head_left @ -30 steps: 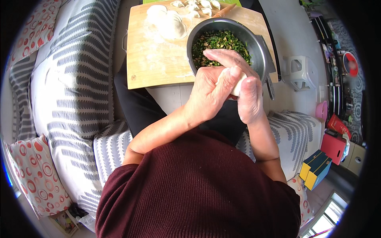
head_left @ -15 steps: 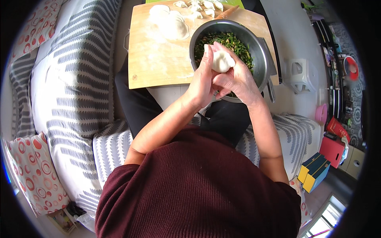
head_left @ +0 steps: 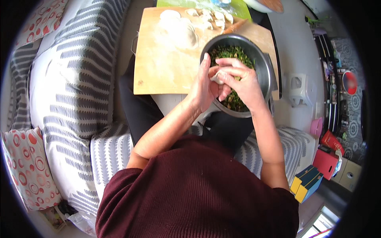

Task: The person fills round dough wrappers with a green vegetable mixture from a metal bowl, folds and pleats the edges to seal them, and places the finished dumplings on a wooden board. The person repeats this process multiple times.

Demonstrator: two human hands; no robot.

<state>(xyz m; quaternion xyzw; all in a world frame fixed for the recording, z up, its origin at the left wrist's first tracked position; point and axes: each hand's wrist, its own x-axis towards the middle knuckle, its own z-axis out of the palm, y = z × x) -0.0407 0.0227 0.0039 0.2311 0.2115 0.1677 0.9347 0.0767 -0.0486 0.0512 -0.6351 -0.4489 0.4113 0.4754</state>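
A pale dough dumpling (head_left: 216, 77) sits between my two hands, mostly covered by fingers. My left hand (head_left: 203, 88) cradles it from the left, thumb pointing up and fingers curled beneath. From the right, my right hand (head_left: 244, 84) pinches its edge with thumb and fingers. Both hands are above the near left part of a deep metal bowl (head_left: 266, 73) containing chopped green filling (head_left: 237, 104). Flat dough wrappers (head_left: 187, 36) lie on a floured wooden board (head_left: 160, 73) to the left. Several finished dumplings (head_left: 207, 18) rest at the board's far side.
A rolling pin (head_left: 237, 26) lies beyond the bowl. Past the board is a green mat (head_left: 238, 8), with a white basin (head_left: 260, 7) at its right. A white stool (head_left: 297, 90) stands right of the table. At the left is a sofa with a striped cover (head_left: 71, 107).
My right hand has turned over and closed its fingers onto the dumpling's edge, hiding most of the dough. The board and bowl sit lower and farther right in the picture.
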